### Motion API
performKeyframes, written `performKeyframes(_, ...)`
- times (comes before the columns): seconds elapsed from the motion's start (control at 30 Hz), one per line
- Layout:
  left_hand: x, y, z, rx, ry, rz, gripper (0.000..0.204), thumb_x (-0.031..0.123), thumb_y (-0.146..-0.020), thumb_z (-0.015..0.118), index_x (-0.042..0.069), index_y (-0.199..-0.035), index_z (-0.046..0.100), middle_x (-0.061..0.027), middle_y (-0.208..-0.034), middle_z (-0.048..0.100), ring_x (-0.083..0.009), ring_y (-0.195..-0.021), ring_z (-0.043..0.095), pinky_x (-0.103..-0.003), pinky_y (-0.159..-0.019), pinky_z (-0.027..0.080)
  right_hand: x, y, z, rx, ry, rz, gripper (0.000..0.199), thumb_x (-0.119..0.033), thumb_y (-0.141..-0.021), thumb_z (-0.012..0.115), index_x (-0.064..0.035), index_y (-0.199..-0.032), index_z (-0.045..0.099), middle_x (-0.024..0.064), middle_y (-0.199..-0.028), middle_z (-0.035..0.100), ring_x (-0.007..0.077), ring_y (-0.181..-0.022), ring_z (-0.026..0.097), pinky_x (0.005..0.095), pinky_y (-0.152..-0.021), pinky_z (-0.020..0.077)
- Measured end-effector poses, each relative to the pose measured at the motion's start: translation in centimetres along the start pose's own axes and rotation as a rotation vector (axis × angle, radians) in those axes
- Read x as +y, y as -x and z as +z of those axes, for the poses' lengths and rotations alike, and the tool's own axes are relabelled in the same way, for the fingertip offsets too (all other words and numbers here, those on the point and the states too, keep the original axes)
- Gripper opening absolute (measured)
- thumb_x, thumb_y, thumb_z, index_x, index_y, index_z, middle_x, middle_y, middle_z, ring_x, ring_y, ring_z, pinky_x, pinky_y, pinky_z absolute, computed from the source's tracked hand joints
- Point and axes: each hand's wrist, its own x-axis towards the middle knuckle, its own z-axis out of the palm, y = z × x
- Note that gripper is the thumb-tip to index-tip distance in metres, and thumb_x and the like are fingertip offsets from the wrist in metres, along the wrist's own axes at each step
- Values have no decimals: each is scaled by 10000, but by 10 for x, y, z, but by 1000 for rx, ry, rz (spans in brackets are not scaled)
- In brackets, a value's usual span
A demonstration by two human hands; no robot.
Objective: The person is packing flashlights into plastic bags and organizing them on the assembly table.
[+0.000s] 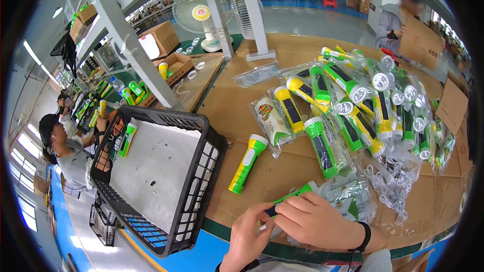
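A wide workbench covered in brown cardboard (252, 116) fills the view, with a factory hall behind it. At the bench's left edge sits a large black plastic crate (194, 181), lined with a pale sheet; one green and yellow flashlight (127, 139) lies inside along its far-left wall. On the right half of the bench lies a big loose heap of bagged flashlights (373, 111), green and yellow, overlapping one another in clear sleeves. Nearer the middle, a single unwrapped yellow and green flashlight (247, 163) lies alone on the cardboard, between the crate and the heap. A white desk fan (200, 16) stands at the far side. At the lower edge, both hands meet over a green flashlight (292, 195) held just above the near rim of the bench, beside a stack of printed clear bags (353, 199). The right hand (315, 219) wraps over the flashlight's handle end, fingers curled closed around it. The left hand (247, 239) pinches the same end from below with fingertips. The flashlight is held close to the bench's edge, so a loose grip could probably drop it to the floor; the slippery heap of bags could likewise slide if nudged.
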Motion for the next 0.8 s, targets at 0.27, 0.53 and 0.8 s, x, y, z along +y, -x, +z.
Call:
performKeyframes(0.27, -30, 13, -22, -62, 194, 189, 243, -81, -730, 658, -33, -953, 575, -149, -918, 616, -211, -829, 599, -321, -746, 481, 1, 6, 14, -67, -347, 31, 231, -110, -819, 564, -28, -1023, 492, 17, -703, 570, 157, -650, 577, 269, -670, 383)
performKeyframes(0.53, -36, 22, -28, -183, 521, 31, 382, 67, -810, 710, 18, -1123, 497, -119, -1144, 495, -186, -998, 548, -281, -793, 473, -13, 12, 37, 40, -360, -6, 263, -118, -843, 536, -42, -1082, 453, 64, -730, 548, 194, -530, 566, 301, -522, 417)
performKeyframes(0.8, -26, 26, -36, -92, 549, 55, 309, 168, -796, 730, 21, -987, 537, -143, -1039, 510, -196, -889, 528, -294, -761, 459, -17, 12, 40, 55, -629, 6, 285, -127, -851, 549, -5, -1086, 444, 128, -908, 539, 294, -583, 596, 412, -497, 476)
